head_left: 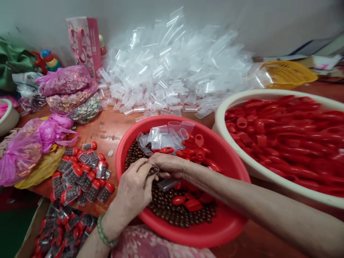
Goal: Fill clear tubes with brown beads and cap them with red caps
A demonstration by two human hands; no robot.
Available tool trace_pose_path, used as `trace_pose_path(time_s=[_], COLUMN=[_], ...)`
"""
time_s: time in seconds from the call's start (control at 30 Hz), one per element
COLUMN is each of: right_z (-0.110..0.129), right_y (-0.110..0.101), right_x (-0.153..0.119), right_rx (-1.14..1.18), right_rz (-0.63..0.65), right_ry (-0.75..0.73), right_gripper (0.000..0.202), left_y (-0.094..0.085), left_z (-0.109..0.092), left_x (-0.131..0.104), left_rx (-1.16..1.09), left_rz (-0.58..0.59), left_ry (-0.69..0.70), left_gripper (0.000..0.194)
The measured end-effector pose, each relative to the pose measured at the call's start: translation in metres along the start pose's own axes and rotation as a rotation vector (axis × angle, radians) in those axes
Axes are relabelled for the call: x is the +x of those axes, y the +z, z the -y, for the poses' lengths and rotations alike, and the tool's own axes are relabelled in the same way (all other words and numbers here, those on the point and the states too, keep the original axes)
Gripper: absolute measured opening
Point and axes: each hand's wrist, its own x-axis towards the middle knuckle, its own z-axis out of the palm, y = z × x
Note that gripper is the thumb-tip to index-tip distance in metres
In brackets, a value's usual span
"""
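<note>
— What are the hands doing?

— Left hand (134,188) and right hand (172,166) meet over the red basin (215,229), fingers closed together on one small clear tube (153,170) holding brown beads (163,204).

— How much is done?

— Roughly twenty capped tubes (80,175) lie left of the hands on the surface (107,129) (more in a box (32,229) below). Beyond, uncounted empty tubes (172,68); right, a white basin (268,172) of red caps (285,139).
</note>
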Motion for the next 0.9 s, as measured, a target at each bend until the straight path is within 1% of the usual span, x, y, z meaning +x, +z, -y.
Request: trace_pose_path(time_s=[0.03,0.13,0.23,0.33,0.4,0.43,0.5,0.6,0.7,0.77,0.9], right_z=[0.001,0.004,0.006,0.008,0.007,0.007,0.006,0.006,0.008,0.011,0.017], right_y=[0.001,0.001,-0.002,-0.008,-0.012,-0.014,-0.015,-0.012,-0.007,-0.004,-0.002], right_x=[-0.002,-0.011,-0.021,-0.035,-0.047,-0.053,-0.064,-0.073,-0.075,-0.074,-0.072], right_rx=[0.009,0.023,0.006,-0.032,-0.047,-0.039,-0.008,0.026,-0.026,-0.085,-0.210], right_rz=[-0.018,-0.087,-0.179,-0.302,-0.362,-0.362,-0.308,-0.226,-0.176,-0.149,-0.158], right_ry=[-0.035,-0.157,-0.287,-0.399,-0.485,-0.533,-0.618,-0.674,-0.717,-0.740,-0.807], right_gripper=[0.025,0.031,0.024,0.018,0.019,0.020,0.019,0.015,0.018,0.017,0.015], left_y=[-0.002,-0.011,-0.016,-0.016,-0.013,-0.012,-0.010,-0.010,-0.008,-0.006,-0.005], left_z=[0.000,-0.003,-0.007,-0.009,-0.008,-0.008,-0.007,-0.007,-0.005,-0.002,0.001], left_x=[0.001,0.003,-0.001,-0.006,-0.009,-0.009,-0.009,-0.008,-0.008,-0.008,-0.009], left_rx=[-0.064,-0.243,-0.354,-0.435,-0.533,-0.586,-0.672,-0.728,-0.742,-0.763,-0.722], left_rz=[-0.017,-0.043,0.016,0.081,0.091,0.096,0.101,0.116,0.125,0.146,0.195], left_ry=[-0.025,-0.112,-0.168,-0.224,-0.290,-0.321,-0.353,-0.337,-0.307,-0.293,-0.278], left_gripper=[0.023,0.023,0.028,0.020,0.017,0.017,0.018,0.017,0.017,0.018,0.014])
